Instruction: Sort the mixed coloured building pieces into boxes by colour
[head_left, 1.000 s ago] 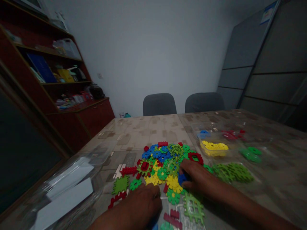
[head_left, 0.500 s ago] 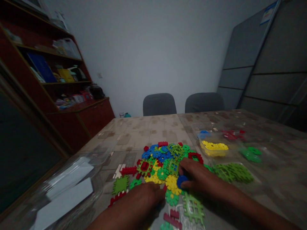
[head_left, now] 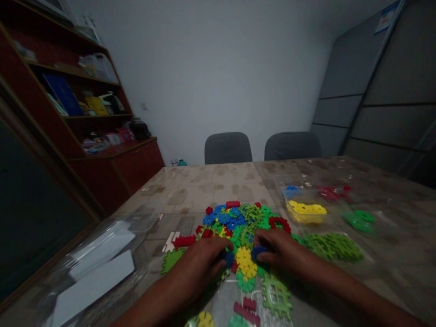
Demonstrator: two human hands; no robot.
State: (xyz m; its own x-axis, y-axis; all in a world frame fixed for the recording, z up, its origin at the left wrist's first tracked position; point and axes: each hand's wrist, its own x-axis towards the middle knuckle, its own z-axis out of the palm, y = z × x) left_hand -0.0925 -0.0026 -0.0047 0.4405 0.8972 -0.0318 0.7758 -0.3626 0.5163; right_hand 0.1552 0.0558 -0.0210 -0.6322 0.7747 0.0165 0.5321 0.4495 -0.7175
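Over the near part of a pile of plastic building pieces, my left hand (head_left: 207, 256) pinches a blue disc-shaped piece (head_left: 229, 259). My right hand (head_left: 277, 245), closed too, grips another blue disc-shaped piece (head_left: 258, 254) by its edge. Between the hands lie yellow flower-shaped pieces (head_left: 245, 262), with a green flower-shaped piece (head_left: 245, 283) just below. Farther back, blue flower-shaped pieces (head_left: 223, 218) and a red ring (head_left: 279, 223) form part of the heap. A green lattice panel (head_left: 276, 293) rests under my right wrist. My left forearm hides some pieces.
Clear tubs on the right hold yellow pieces (head_left: 306, 211), green lattice pieces (head_left: 335, 246), green flower pieces (head_left: 361, 220) and red ones (head_left: 330, 193). At left lie clear plastic packages with white cards (head_left: 95, 284). Two grey chairs (head_left: 228, 147) stand behind the patterned table (head_left: 211, 181).
My left hand has risen from the near side of the pile and now shows a blue piece in its fingers. The right hand still holds its blue piece, barely moved.
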